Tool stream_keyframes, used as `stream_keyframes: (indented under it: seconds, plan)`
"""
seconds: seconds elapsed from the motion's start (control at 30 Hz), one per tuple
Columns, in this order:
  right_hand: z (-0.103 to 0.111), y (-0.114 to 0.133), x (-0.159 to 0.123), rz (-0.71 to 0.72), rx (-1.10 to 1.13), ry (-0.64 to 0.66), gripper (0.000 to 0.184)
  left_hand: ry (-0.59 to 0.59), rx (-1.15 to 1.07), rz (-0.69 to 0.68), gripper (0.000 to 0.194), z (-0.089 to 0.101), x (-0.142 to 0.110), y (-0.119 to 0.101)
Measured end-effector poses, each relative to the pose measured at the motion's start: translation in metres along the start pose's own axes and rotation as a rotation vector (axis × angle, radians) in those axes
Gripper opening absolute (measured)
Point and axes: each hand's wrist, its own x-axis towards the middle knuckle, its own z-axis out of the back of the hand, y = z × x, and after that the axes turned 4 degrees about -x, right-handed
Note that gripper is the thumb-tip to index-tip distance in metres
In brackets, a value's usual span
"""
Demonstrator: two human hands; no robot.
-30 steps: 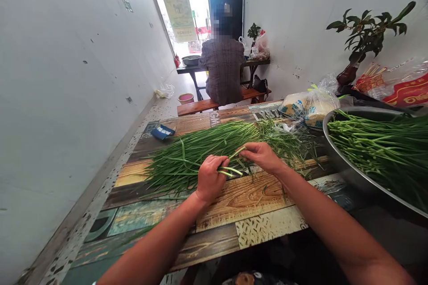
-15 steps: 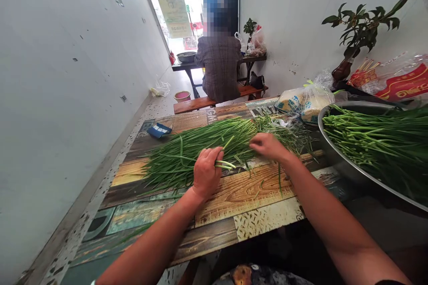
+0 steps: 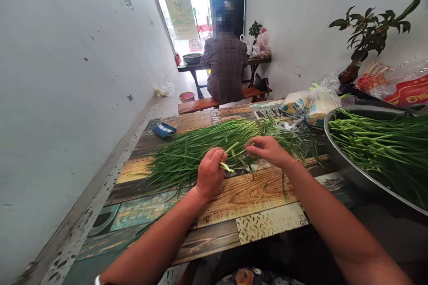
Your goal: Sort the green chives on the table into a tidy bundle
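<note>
My left hand (image 3: 211,173) is closed around a few garlic chives (image 3: 226,167), their pale stem ends poking out to the right. Close by, my right hand (image 3: 267,150) pinches thumb against fingers at the tip of a thin chive stalk (image 3: 239,153) that stretches between the hands. Behind both hands lies a long heap of green chives (image 3: 187,142) on the table, leaves to the left and stem ends to the right. A pile of loose trimmings (image 3: 292,140) sits just past my right hand.
A big metal basin (image 3: 354,173) full of chives stands at the right. Bagged goods (image 3: 314,107) and a potted plant (image 3: 359,55) are behind it. A blue packet (image 3: 164,130) lies at the table's far left. Beyond, a person (image 3: 225,69) sits on a bench (image 3: 197,106), facing away.
My right hand has come slightly left, towards the left hand, and now pinches at a stalk. The left hand still grips its chives. The view has shifted a little.
</note>
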Motion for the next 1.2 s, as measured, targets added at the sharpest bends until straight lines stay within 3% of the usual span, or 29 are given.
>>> stream_keyframes:
  seconds: [0.17,0.37,0.47,0.57,0.63,0.73,0.83,0.93,1.03,1.2]
  plan:
    - [-0.004,-0.002,0.001,-0.048,0.186,0.007,0.028,-0.028,-0.110,0.035,0.014,-0.002,0.000,0.004]
    - [-0.012,0.002,-0.002,-0.017,0.292,0.096,0.033,0.078,-0.166,-0.032,0.029,0.001,0.001,-0.004]
    - [-0.015,0.000,-0.001,-0.019,0.271,0.083,0.036,-0.038,-0.125,0.008,0.027,0.004,0.002,-0.007]
    - [-0.013,-0.004,0.001,-0.059,0.153,-0.046,0.033,-0.160,-0.119,0.025,0.010,0.008,0.003,-0.008]
    - [-0.012,-0.005,0.001,-0.076,0.136,-0.089,0.033,-0.170,-0.105,0.038,0.009,0.009,0.004,-0.008]
    - [-0.013,-0.004,0.000,-0.057,0.236,-0.003,0.038,-0.054,-0.096,0.087,0.015,0.006,0.004,-0.008]
    - [-0.016,0.001,-0.002,-0.026,0.287,0.064,0.039,0.080,-0.152,0.037,0.015,0.001,0.002,-0.006]
    - [-0.017,0.005,-0.003,-0.021,0.276,0.075,0.040,0.129,-0.202,-0.001,0.014,-0.003,-0.001,-0.002]
    - [-0.013,0.004,-0.001,-0.033,0.276,0.003,0.044,0.138,-0.212,0.073,0.018,-0.005,-0.001,0.002]
    - [-0.003,-0.011,0.006,-0.064,0.162,-0.273,0.035,0.202,-0.263,0.246,0.023,-0.001,0.004,0.000]
